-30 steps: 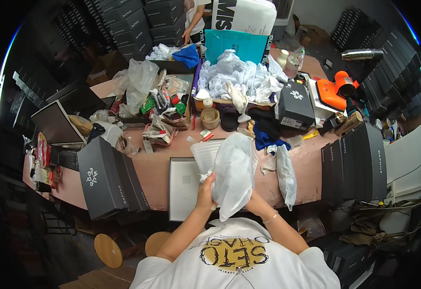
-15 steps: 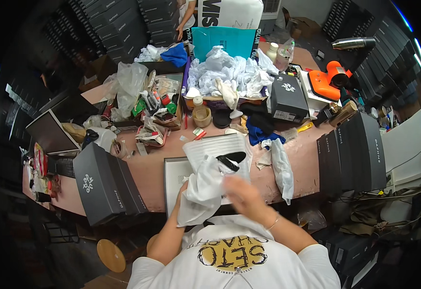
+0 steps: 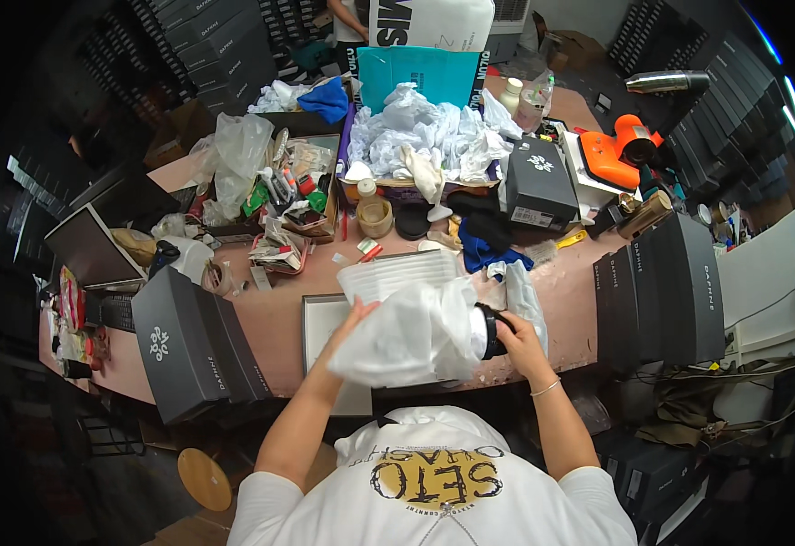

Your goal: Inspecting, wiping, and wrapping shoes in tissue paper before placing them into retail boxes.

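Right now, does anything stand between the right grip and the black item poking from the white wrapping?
Nothing visible: the right grip touches the black item directly, at the right end of the white wrapping. The left grip holds its left end.

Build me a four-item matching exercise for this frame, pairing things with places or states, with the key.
1. Right hand
2. Teal panel
3. Left hand
4. Round wooden seat

A. Below table level
B. At the left end of the white wrap
C. Gripping the black item
D. Behind crumpled white paper

Pairs: 1-C, 2-D, 3-B, 4-A
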A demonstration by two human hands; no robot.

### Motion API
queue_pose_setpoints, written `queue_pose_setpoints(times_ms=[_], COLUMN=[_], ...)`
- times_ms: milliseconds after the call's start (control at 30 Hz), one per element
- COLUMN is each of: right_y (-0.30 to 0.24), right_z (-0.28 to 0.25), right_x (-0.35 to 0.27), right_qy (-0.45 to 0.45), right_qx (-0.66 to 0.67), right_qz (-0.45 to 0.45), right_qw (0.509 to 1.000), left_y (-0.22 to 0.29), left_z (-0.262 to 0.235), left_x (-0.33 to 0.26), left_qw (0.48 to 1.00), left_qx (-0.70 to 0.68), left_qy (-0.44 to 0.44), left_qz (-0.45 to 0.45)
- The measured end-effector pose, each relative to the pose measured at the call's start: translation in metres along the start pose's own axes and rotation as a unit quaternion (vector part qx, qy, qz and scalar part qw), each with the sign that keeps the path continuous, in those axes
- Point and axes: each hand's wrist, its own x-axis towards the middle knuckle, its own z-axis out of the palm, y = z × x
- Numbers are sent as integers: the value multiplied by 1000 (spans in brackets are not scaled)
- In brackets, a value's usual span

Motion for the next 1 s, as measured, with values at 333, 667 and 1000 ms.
queue_pose_setpoints(times_ms=[333, 667, 1000], right_y=[7, 52, 5], right_z=[-7, 4, 57], right_x=[-33, 4, -11], right_qy=[126, 227, 125], right_qx=[-68, 295, 288], right_qz=[0, 138, 77], right_qw=[990, 918, 946], left_y=[-9, -67, -61], left_z=[-60, 9, 30], left_x=[37, 58, 43], left_qw=[975, 298, 869], left_qx=[-21, 930, 370], left_qy=[120, -104, -32], left_qz=[187, 187, 326])
